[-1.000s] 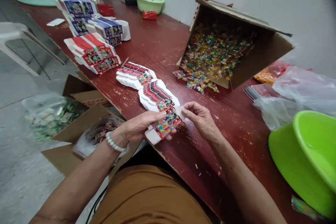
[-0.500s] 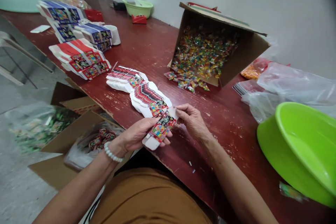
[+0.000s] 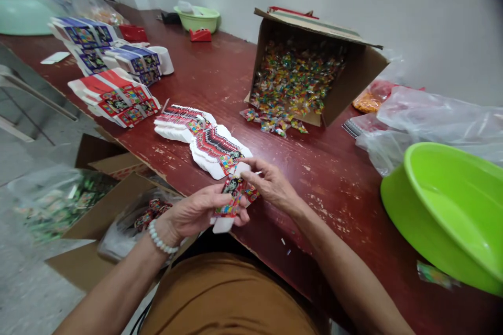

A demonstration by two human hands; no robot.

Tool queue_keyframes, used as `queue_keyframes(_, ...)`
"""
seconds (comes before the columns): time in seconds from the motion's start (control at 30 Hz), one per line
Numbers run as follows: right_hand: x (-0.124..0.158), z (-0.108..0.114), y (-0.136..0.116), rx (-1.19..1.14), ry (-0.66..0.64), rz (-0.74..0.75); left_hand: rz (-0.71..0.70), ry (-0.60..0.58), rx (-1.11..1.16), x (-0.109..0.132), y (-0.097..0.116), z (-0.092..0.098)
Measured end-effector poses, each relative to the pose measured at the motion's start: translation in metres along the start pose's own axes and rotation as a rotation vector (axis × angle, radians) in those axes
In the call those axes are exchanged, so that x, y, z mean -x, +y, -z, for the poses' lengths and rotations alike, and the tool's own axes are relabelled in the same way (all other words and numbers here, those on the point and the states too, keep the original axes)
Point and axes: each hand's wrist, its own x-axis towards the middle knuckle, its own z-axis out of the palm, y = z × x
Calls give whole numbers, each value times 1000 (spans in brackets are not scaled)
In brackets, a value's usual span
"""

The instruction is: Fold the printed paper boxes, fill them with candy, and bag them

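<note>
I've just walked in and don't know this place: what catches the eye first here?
At the near table edge, the left hand and right hand hold a small printed carton between them. Behind, a tipped cardboard box spills bright wrapped sweets, and a lime-green basin sits at right.

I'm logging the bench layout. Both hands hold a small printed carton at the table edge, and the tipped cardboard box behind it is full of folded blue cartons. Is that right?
Not quite. The head view shows the tipped cardboard box spilling small colourful wrapped sweets, not blue cartons. The rest holds: the left hand and right hand both hold the small printed carton at the table edge.
</note>
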Motion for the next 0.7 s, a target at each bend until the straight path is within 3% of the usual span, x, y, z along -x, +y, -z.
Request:
queue_keyframes(0.1, 4, -15, -16, -267, -136, -94, 13, -105, -27, -5, -6, -12)
queue_keyframes(0.23, 11, -12, -23, -262, -228, -50, -32, -178, -26, -6, -10, -18)
queue_keyframes(0.43, 16, -9, -21, -380, -225, -6, -70, -342, 39, -5, -16, -19)
queue_keyframes(0.6, 18, -7, -23, -378, -288, -10, -76, -267, -37, -5, -15, -25)
queue_keyframes(0.7, 19, -5, -25, -351, -224, 9, -105, -233, -69, -4, -17, -24)
